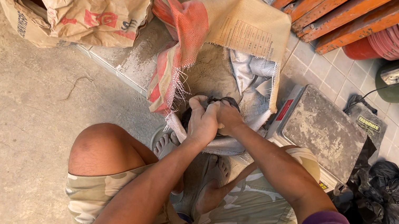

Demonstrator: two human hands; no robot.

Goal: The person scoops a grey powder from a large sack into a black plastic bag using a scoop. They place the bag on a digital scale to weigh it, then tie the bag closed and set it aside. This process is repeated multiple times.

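The person is squatting on the floor [14, 157], both hands pressing together at the mouth of a woven sack [229, 32]. The left hand [202, 122] and right hand [228, 117] are each closing tight, gripping a small dark bag [222, 101] between them, just over the grey powder [212, 72] in the sack. How full the bag is cannot be told. A dusty scale [323, 132] is sitting just beside, bare.
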